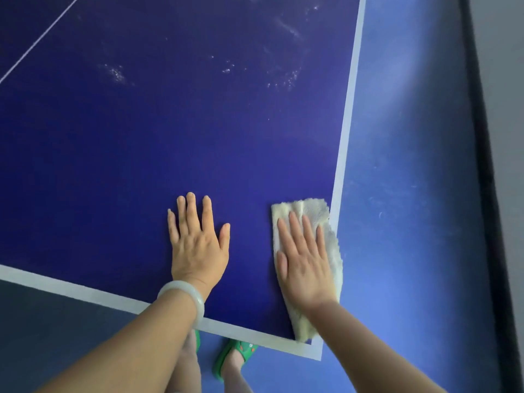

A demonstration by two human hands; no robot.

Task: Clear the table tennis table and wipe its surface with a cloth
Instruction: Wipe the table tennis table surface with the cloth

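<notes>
Pressing my right hand [304,259] flat, fingers straight, on the pale cloth [331,245] at the table [141,165] corner by its white edge line, left hand [197,245] just beside, flat and spread on bare blue, bangle [185,293] on that wrist, pale smudges [114,73] well ahead.

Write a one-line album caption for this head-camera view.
Right hand presses a pale cloth flat on the blue table near its right corner; left hand rests flat beside it, smudges beyond.

Blue floor [411,194], glare patch; dark skirting [487,194], grey wall [507,80].
</notes>
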